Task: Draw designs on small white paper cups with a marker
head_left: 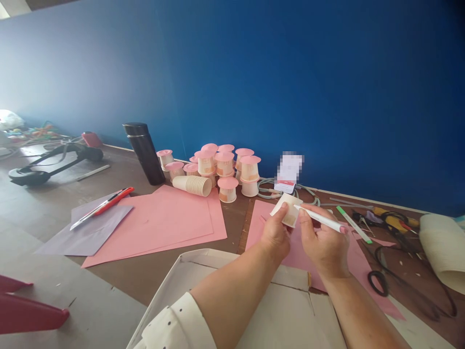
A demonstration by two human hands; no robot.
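Note:
In my left hand (pixel 278 235) is a small white paper cup (pixel 286 206), tilted, with the thumb pressed on its side. My right hand (pixel 323 242) grips a white marker (pixel 323 219) with a pinkish end, its tip touching or very close to the cup's side. Pink paper (pixel 259 218) lies on the table beneath both hands. Beyond, several paper cups topped with pink discs (pixel 228 183) stand upside down, some stacked. A nested stack of plain paper cups (pixel 192 185) lies on its side to the left.
Left are pink sheets (pixel 163 218), purple paper (pixel 109 230), a red box cutter (pixel 103 207) and a black bottle (pixel 144 154). Right are a green marker (pixel 354 224), a black tape ring (pixel 378 283), cables and large stacked cups (pixel 441 249). A white box (pixel 305 308) sits close in front.

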